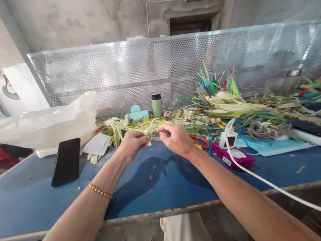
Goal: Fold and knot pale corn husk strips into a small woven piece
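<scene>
Over the blue table [150,194], my left hand [132,144] pinches a small pale strip of corn husk [146,132] between thumb and fingers. A curved end of the strip sticks up above the fingertips. Just to the right, my right hand [176,137] is closed, with thumb and forefinger drawn together at the strip's other side. A thin pale length runs between the two hands, though its end at the right fingertips is partly hidden. A gold bead bracelet [100,190] is on my left wrist. Behind both hands lies a heap of dried husk scraps [181,118].
Left are a black phone [65,162], white paper [97,145] and a big plastic bag [40,124]. A green bottle [157,105] stands behind. Right, a purple power strip [233,156] with a white cable [266,181], orange-handled scissors [200,142], colourful pipe cleaners [214,84] and grey cord [266,131].
</scene>
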`<state>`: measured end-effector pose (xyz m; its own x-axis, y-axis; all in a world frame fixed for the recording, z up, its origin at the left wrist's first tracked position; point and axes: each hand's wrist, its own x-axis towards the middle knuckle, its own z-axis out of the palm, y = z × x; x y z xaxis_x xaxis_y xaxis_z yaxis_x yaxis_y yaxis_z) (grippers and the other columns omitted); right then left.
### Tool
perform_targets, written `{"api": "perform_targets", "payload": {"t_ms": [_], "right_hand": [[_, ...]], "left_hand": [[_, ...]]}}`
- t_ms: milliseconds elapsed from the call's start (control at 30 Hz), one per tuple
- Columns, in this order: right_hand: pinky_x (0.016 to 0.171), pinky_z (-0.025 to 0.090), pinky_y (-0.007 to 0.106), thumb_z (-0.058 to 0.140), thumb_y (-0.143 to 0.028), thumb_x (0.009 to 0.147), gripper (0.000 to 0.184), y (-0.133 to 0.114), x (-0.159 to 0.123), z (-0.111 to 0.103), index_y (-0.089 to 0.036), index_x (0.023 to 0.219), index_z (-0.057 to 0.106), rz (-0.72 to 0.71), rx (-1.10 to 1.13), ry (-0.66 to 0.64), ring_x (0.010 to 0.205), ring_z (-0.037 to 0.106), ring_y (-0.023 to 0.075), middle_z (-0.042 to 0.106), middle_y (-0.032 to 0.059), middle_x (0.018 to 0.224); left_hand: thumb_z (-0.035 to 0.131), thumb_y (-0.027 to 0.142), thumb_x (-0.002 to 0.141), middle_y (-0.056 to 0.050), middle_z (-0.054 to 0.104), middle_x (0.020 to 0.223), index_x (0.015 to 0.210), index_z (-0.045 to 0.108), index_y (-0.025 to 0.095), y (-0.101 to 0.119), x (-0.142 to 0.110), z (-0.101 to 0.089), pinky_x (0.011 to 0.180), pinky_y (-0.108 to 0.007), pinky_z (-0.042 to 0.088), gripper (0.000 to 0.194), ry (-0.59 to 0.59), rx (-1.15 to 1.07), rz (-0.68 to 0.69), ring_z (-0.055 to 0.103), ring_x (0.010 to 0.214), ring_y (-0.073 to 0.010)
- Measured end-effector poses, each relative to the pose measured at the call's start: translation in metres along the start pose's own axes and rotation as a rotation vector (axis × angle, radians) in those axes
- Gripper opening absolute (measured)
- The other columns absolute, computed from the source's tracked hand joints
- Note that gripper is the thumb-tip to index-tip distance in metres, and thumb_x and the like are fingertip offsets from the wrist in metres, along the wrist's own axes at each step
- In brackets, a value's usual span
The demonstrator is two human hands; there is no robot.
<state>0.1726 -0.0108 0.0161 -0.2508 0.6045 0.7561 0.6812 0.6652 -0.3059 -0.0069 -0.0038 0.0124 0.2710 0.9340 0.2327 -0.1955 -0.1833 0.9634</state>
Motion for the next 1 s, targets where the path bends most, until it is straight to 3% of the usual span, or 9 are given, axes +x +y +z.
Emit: {"api": "perform_targets", "payload": {"t_ms": [167, 333, 467, 567, 667, 867, 1000], "right_hand": [[0.061, 0.044, 0.026, 0.058, -0.017, 0.081, 0.012, -0.007, -0.002, 0.003, -0.016, 0.072, 0.066, 0.176, 0.226, -0.192, 0.058, 0.058, 0.0134, 0.065, 0.0014, 0.064], [0.047, 0.044, 0.024, 0.058, -0.021, 0.080, 0.006, -0.005, -0.003, 0.005, -0.016, 0.076, 0.060, 0.388, 0.460, -0.218, 0.047, 0.056, 0.0118, 0.062, 0.0006, 0.063], [0.037, 0.036, 0.023, 0.060, -0.039, 0.083, 0.022, -0.008, -0.003, 0.002, -0.017, 0.085, 0.060, 0.509, 0.643, -0.229, 0.042, 0.051, 0.0112, 0.059, -0.0004, 0.061], [0.037, 0.028, 0.022, 0.064, -0.044, 0.079, 0.027, -0.010, -0.002, 0.000, -0.018, 0.074, 0.058, 0.482, 0.629, -0.159, 0.038, 0.038, 0.0081, 0.045, -0.0056, 0.048], [0.040, 0.026, 0.024, 0.066, -0.043, 0.075, 0.029, -0.009, -0.002, 0.002, -0.019, 0.065, 0.053, 0.480, 0.633, -0.082, 0.040, 0.034, 0.0072, 0.042, -0.0059, 0.048], [0.051, 0.034, 0.026, 0.061, -0.043, 0.076, 0.027, 0.004, 0.001, 0.007, -0.019, 0.065, 0.055, 0.404, 0.430, 0.003, 0.051, 0.044, 0.0120, 0.050, -0.0019, 0.055], [0.065, 0.041, 0.029, 0.061, -0.038, 0.077, 0.021, 0.007, 0.003, 0.001, -0.018, 0.071, 0.059, 0.354, 0.131, 0.214, 0.069, 0.056, 0.0177, 0.064, 0.0054, 0.073]], "left_hand": [[0.086, 0.037, 0.055, -0.002, 0.058, 0.052, 0.056, 0.067, 0.010, -0.002, 0.000, 0.001, 0.055, -0.025, 0.035, 0.033, -0.047, 0.049, 0.043, 0.048, 0.051, -0.0088], [0.087, 0.033, 0.053, -0.002, 0.059, 0.053, 0.058, 0.067, 0.010, 0.001, -0.002, 0.002, 0.056, -0.026, 0.036, 0.030, -0.085, 0.057, 0.018, 0.050, 0.052, -0.0099], [0.085, 0.034, 0.058, -0.001, 0.056, 0.050, 0.054, 0.066, 0.011, 0.002, -0.004, 0.003, 0.056, -0.026, 0.034, 0.030, -0.144, 0.090, 0.022, 0.046, 0.051, -0.0088], [0.082, 0.036, 0.063, -0.001, 0.056, 0.049, 0.050, 0.063, 0.011, 0.002, -0.005, 0.003, 0.057, -0.027, 0.035, 0.034, -0.191, 0.134, 0.010, 0.046, 0.051, -0.0095], [0.082, 0.037, 0.063, -0.001, 0.056, 0.050, 0.051, 0.063, 0.012, 0.001, -0.006, 0.003, 0.057, -0.028, 0.035, 0.034, -0.197, 0.148, 0.003, 0.046, 0.051, -0.0096], [0.082, 0.037, 0.062, -0.002, 0.057, 0.051, 0.053, 0.064, 0.011, 0.000, -0.004, 0.002, 0.056, -0.027, 0.035, 0.033, -0.177, 0.160, -0.002, 0.048, 0.050, -0.0094], [0.083, 0.034, 0.058, 0.000, 0.055, 0.050, 0.053, 0.062, 0.011, -0.003, 0.001, -0.002, 0.051, -0.025, 0.034, 0.031, -0.026, 0.113, -0.020, 0.047, 0.047, -0.0082]]}}
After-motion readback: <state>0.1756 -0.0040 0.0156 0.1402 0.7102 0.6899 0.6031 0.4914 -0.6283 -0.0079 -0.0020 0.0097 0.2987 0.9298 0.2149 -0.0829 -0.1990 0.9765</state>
